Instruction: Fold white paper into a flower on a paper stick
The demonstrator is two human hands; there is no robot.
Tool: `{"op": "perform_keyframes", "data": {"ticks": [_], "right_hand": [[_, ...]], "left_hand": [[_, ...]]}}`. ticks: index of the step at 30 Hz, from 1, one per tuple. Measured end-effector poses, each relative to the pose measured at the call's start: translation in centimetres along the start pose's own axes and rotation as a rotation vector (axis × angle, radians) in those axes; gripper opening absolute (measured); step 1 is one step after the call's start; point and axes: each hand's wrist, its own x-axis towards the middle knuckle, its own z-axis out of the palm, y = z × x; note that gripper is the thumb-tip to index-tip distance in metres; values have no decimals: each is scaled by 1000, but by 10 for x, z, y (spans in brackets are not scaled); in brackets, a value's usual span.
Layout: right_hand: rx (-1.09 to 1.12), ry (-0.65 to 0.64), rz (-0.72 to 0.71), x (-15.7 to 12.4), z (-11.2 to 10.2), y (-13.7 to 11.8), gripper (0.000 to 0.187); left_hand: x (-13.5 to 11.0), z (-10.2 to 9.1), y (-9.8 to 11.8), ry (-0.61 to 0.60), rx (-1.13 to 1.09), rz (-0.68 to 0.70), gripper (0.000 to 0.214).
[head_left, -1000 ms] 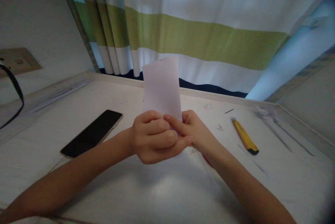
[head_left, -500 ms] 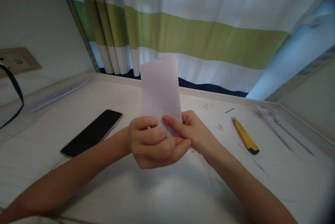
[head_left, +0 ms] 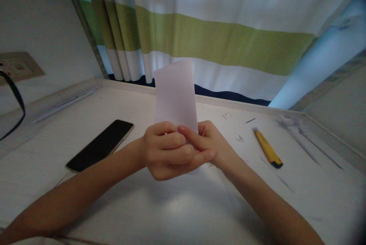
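Note:
A small sheet of white paper stands upright above the desk, its lower part hidden behind my hands. My right hand grips it at the lower right edge, thumb on the near face and the other fingers behind. In front of the paper's bottom, my left hand is closed, fingers curled and reaching across to the right hand. A tiny pale spot shows between its upper fingers; whether it is a held item or paper behind, I cannot tell. A bit of paper also shows below the left hand.
A black phone lies left of my hands on the white desk. To the right are a yellow utility knife, a thin dark sliver, small scraps and crumpled paper strips. A curtain hangs behind.
My left hand has shifted slightly up and to the right across the paper, its fingers reaching further over the right hand. The paper and right hand have barely moved.

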Motion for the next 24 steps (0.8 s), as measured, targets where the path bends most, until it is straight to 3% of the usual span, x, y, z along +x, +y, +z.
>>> {"op": "perform_keyframes", "data": {"ticks": [2,4,10,15,24], "right_hand": [[-28,12,-7,1,1,1,40],[-45,18,-9,1,2,1,39],[9,-5,15,1,3,3,40],[70,-14,0,0,2,6,42],[74,-9,-22,-1,1,8,42]], "left_hand": [[3,3,-4,69,19,287,23],[7,6,-10,126,20,388,19],[10,7,-14,322,56,421,17],[6,-2,-14,192,59,462,19],[3,-3,-16,177,112,485,19]]}}
